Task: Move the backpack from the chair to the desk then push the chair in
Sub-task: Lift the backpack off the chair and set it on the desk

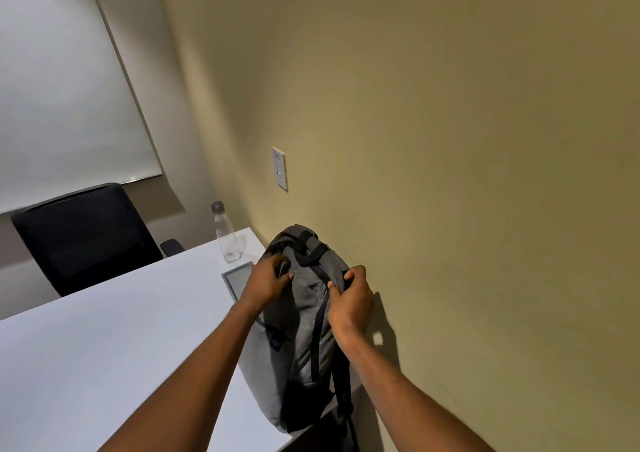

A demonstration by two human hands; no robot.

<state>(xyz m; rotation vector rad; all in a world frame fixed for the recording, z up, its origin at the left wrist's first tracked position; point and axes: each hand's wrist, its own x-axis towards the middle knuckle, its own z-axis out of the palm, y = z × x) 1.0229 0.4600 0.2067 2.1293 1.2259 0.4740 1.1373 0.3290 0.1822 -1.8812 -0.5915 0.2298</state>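
My left hand [268,278] is curled on the upper left side of the backpack [304,330], fingers closed around something dark near the top, a zipper pull or small strap, can't tell which. My right hand [351,299] pinches the backpack's right edge by the black shoulder strap [320,330], thumb in front, fingers wrapped over the fabric. Both hands closed on the bag, both forearms bare.

Backpack is grey with black trim, lying on the white tabletop [104,347] at its right edge, close against the beige wall [450,139]. Top handle points away from me, bottom end toward me and slightly over the tabletop's near-right corner. A black strap hangs down past the tabletop edge at the bottom of frame.

Just left of the bag and partly under my left hand: a flat grey-framed tablet or e-reader [237,280], lying flat on the tabletop. Beyond it a clear bottle [227,235] with a grey cap, upright, near the far right corner, apart from the bag.

A black office chair [86,240] stands on the far side of the tabletop, backrest facing me, armrest visible. Whiteboard [62,87] on the far wall behind it. White wall switch plate [280,169] on the beige wall above the bag. Room is dim.
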